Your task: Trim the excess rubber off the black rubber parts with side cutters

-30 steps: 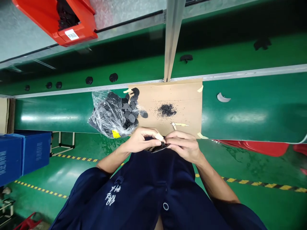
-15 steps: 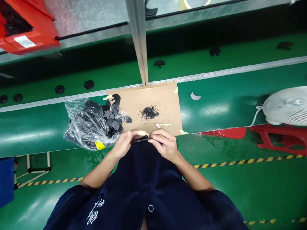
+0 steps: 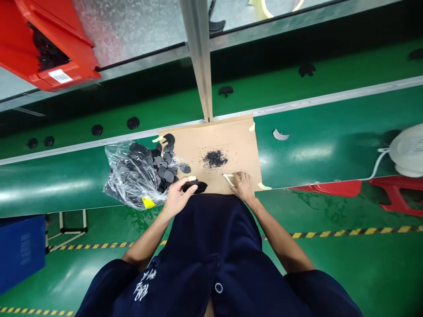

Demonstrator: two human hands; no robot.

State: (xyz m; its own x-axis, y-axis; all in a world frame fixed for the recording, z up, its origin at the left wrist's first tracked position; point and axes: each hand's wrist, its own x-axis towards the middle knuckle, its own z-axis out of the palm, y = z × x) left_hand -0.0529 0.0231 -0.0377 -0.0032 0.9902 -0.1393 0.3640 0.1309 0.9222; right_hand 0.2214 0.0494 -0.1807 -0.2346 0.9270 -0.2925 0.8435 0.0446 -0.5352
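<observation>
My left hand (image 3: 176,198) grips a black disc-shaped plastic part (image 3: 198,187) at the cardboard's near edge, thumb on top of it. A cream wrap (image 3: 192,178) shows at a fingertip of that hand. My right hand (image 3: 243,187) has its curled fingers over the cream handles of small nippers (image 3: 227,177), which lie on the cardboard sheet (image 3: 241,141) with their jaws to the left. Beyond the hands is a heap of small black scraps (image 3: 214,158). Left of it, black discs (image 3: 168,174) spill out of a clear plastic bag (image 3: 128,176).
Black parts (image 3: 133,123) sit spaced along the green strip behind the metal rail. A grey crescent piece (image 3: 280,135) lies right of the cardboard. A white fan (image 3: 410,149) stands far right, a red bin (image 3: 66,48) upper left. A metal post (image 3: 200,61) rises behind the cardboard.
My hands were together at the near edge; now they are apart. The right hand has moved right and forward onto the nippers, while the left keeps the black part. The view has shifted left.
</observation>
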